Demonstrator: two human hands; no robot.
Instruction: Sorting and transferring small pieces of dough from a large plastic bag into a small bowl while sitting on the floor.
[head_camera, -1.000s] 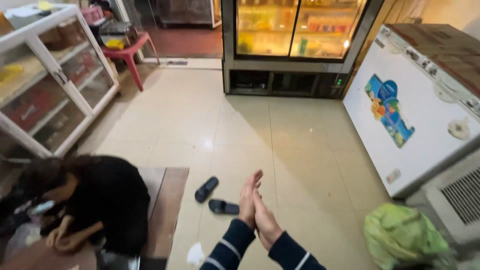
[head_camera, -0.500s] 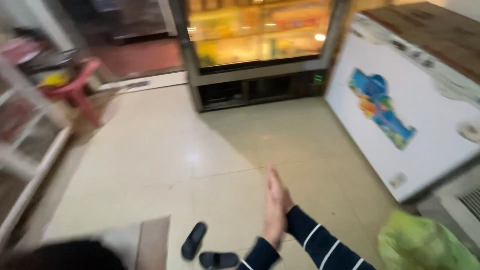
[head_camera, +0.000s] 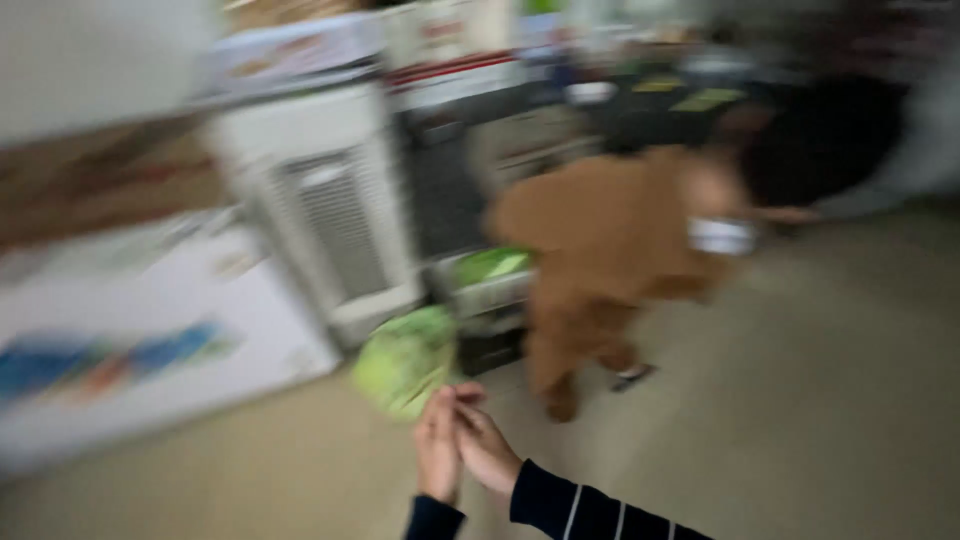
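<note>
Nearest, two hands, left hand and right hand, press together holding nothing, fingertips just below one green bag on the floor. Beyond it bends one person in brown, beside one white freezer; heavy blur hides every finer detail.

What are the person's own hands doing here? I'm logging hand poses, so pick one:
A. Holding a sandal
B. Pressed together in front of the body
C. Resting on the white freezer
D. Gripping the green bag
B: the left hand and right hand meet, holding nothing, with the green bag just beyond them.
</note>
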